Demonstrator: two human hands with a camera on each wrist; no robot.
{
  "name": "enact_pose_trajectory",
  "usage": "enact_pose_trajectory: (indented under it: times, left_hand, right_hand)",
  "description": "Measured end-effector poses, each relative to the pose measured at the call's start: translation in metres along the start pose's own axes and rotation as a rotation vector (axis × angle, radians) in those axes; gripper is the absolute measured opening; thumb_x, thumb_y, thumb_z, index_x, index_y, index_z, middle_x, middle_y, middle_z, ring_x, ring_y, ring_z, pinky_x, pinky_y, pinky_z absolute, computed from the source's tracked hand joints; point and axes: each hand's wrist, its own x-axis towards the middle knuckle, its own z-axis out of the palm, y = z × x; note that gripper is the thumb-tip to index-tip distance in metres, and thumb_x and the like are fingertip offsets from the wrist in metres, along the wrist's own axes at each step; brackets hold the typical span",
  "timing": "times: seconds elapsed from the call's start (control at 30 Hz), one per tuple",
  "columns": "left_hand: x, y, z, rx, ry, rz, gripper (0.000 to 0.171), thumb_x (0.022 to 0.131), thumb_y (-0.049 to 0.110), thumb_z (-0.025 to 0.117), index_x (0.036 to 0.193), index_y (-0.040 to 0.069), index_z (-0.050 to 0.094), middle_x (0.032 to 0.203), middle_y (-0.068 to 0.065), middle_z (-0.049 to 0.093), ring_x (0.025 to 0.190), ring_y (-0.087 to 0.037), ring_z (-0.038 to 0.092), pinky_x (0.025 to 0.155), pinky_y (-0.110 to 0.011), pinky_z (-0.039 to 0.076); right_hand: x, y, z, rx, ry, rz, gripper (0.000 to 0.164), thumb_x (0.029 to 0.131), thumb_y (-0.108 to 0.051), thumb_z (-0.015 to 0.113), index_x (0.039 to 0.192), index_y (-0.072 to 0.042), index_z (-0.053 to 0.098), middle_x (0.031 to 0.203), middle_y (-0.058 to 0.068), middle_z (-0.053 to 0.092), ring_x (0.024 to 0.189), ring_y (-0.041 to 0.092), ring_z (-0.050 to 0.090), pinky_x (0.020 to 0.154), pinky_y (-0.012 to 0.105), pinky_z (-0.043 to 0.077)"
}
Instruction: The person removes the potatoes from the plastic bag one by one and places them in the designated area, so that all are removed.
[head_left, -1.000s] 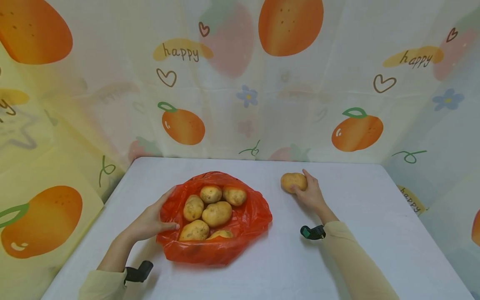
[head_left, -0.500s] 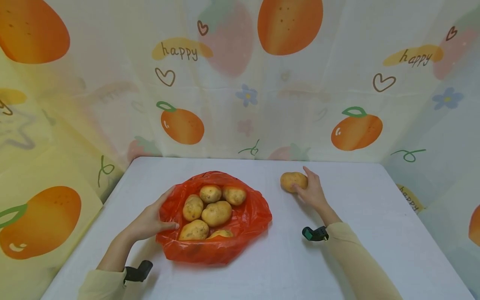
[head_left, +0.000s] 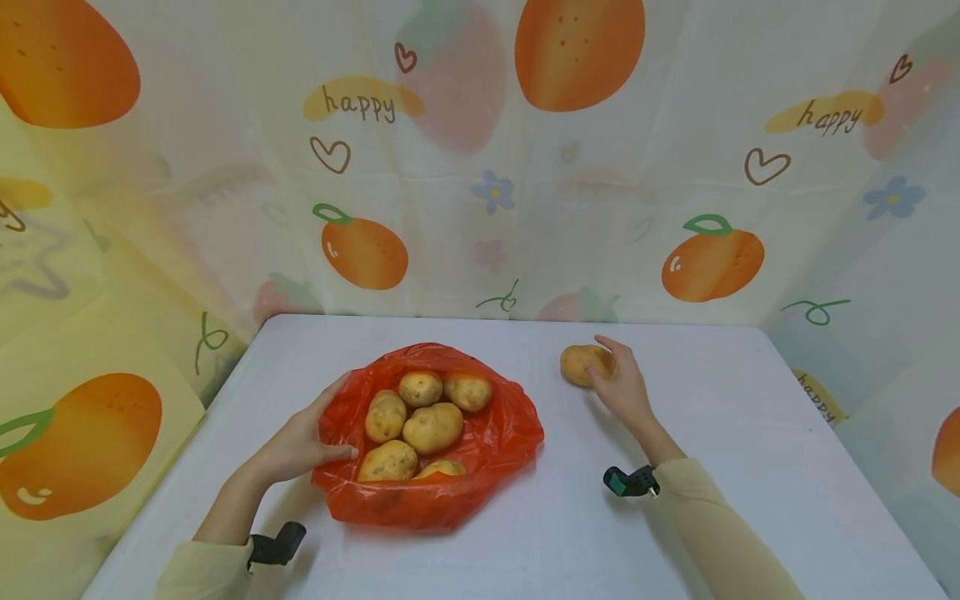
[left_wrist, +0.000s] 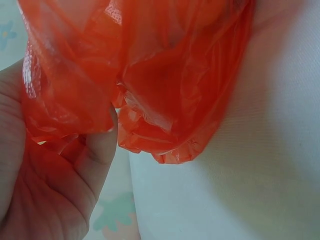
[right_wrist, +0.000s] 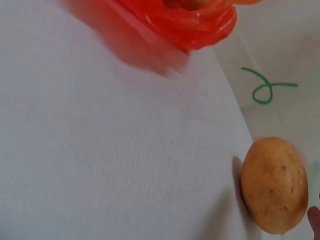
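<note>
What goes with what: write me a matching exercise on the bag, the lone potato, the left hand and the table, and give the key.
1. bag
2. lone potato
3. left hand
4. table

A. by the right hand
B. white
C. red
D. gripping the bag's edge

Pairs: 1-C; 2-A; 3-D; 4-B

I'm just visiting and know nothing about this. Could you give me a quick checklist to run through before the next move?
1. Bag open: ok, the red bag gapes upward.
2. Bag held: ok, the left hand holds its side.
3. Loose potato near the right hand: ok, right beside it.
4. Firm right-hand grip: not ok, one fingertip shows apart from that potato.
5. Potatoes inside counted: cannot tell; six show, but more could be hidden underneath.
</note>
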Motion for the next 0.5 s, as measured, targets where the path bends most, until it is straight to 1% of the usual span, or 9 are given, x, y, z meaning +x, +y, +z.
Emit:
enact_pose_trajectory:
  times: [0.13,0.33,0.4,0.5]
  left_hand:
    - [0.000,-0.001,0.001,0.002,0.002,0.005,0.103,0.070,0.022,0.080,0.148,0.029,0.013,0.145,-0.015,0.033,0.124,-0.041,0.040,0.088,-0.055,0.046]
    - [0.000,-0.002,0.001,0.007,0.005,0.006,0.103,0.070,0.024,0.080,0.148,0.029,0.012,0.145,-0.015,0.033,0.124,-0.041,0.040,0.088,-0.055,0.046]
    - [0.000,-0.002,0.001,0.015,0.005,0.005,0.104,0.070,0.024,0.080,0.148,0.029,0.012,0.145,-0.016,0.033,0.124,-0.041,0.040,0.089,-0.055,0.046]
    - [0.000,-0.002,0.001,0.023,0.006,0.008,0.104,0.070,0.025,0.080,0.148,0.029,0.012,0.145,-0.016,0.033,0.124,-0.041,0.039,0.090,-0.056,0.044]
  right_hand:
    - [-0.002,-0.007,0.004,0.051,0.013,-0.021,0.048,0.085,-0.008,0.063,0.129,-0.001,0.047,0.128,0.020,0.048,0.119,0.034,0.045,0.102,0.048,0.035]
    - [-0.006,-0.018,0.013,0.094,-0.015,-0.051,0.044,0.086,-0.008,0.063,0.127,-0.002,0.049,0.127,0.016,0.051,0.118,0.032,0.047,0.099,0.046,0.040]
    - [-0.008,-0.022,0.017,0.119,-0.027,-0.077,0.044,0.085,-0.007,0.064,0.127,-0.001,0.049,0.126,0.018,0.053,0.117,0.033,0.049,0.097,0.045,0.042]
    - [-0.011,-0.027,0.024,0.185,-0.061,-0.118,0.045,0.083,-0.003,0.065,0.125,0.001,0.049,0.123,0.021,0.054,0.114,0.037,0.050,0.093,0.047,0.046]
